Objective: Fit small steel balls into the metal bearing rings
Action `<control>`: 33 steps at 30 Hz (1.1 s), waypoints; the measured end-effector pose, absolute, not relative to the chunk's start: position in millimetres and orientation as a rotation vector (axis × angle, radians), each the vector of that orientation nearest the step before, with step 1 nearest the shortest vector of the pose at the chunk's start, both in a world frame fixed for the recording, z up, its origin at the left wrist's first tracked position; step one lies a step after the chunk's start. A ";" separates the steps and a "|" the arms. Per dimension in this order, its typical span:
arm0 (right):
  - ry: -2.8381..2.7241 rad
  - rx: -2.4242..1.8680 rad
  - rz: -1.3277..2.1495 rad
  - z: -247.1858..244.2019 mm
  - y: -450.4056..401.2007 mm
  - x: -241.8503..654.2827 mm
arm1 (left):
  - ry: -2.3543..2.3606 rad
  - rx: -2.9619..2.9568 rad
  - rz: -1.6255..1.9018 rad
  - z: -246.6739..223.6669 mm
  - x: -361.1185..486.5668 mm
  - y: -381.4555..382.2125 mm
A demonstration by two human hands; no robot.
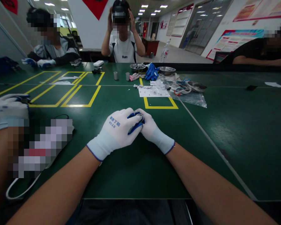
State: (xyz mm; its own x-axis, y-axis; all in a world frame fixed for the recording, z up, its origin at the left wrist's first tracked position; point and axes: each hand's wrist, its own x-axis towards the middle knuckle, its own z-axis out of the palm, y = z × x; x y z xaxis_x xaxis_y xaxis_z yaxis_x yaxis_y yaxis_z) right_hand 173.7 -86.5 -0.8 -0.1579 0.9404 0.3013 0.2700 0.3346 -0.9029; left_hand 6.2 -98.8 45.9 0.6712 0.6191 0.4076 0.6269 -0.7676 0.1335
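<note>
My left hand [121,127] and my right hand [151,126], both in white gloves with blue palms, meet above the green table [135,175]. Their fingers are closed around a small round thing [140,116]. Only its pale, curved rim shows between the fingertips; the rest is covered, so I cannot tell its kind. Beyond my hands lies a white sheet of paper [152,91] with small dark bits on it.
A co-worker's gloved hand [9,109] and a pixelated power strip-like object [46,143] are at left. Further back are two small grey cylinders [127,76], metal bowls [167,71], blue gloves [152,72] and a plastic bag [199,99]. Several people sit around.
</note>
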 end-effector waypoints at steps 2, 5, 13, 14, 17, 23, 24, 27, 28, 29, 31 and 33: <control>-1.645 -1.053 0.914 -2.7 -85.1 174.5 | -0.967 -2.813 -0.602 48.0 3.4 -96.8; -1.616 -1.003 0.988 -5.1 -83.5 175.2 | -0.886 -2.805 -0.548 51.4 -0.2 -94.6; -1.463 -0.847 1.325 -0.5 -85.8 178.2 | -0.877 -3.032 -0.865 47.8 -5.7 -91.0; -1.451 -0.842 1.335 0.4 -86.1 178.7 | -0.888 -3.035 -0.882 47.3 -5.5 -90.9; -1.436 -0.836 1.340 2.1 -85.7 180.3 | -0.918 -2.984 -0.835 47.4 -3.3 -92.3; -1.439 -0.807 1.352 1.5 -82.8 181.9 | -0.968 -3.014 -0.909 44.8 2.9 -97.1; -1.432 -0.808 1.350 0.9 -82.3 182.0 | -0.983 -3.030 -0.941 43.8 3.8 -97.6; -1.399 -0.808 1.366 -0.8 -81.5 181.9 | -1.032 -3.036 -0.975 41.4 5.9 -98.5; -1.389 -0.806 1.376 -1.3 -81.3 181.8 | -1.042 -3.034 -0.978 41.0 6.3 -98.7; -1.380 -0.802 1.386 -1.6 -81.2 181.6 | -1.043 -3.033 -0.987 40.7 6.5 -98.9; -1.364 -0.783 1.401 -2.0 -80.9 180.9 | -1.045 -3.038 -1.009 40.5 6.4 -99.2; -1.348 -0.752 1.405 -2.1 -80.6 179.9 | -1.048 -3.049 -1.039 40.2 5.7 -99.0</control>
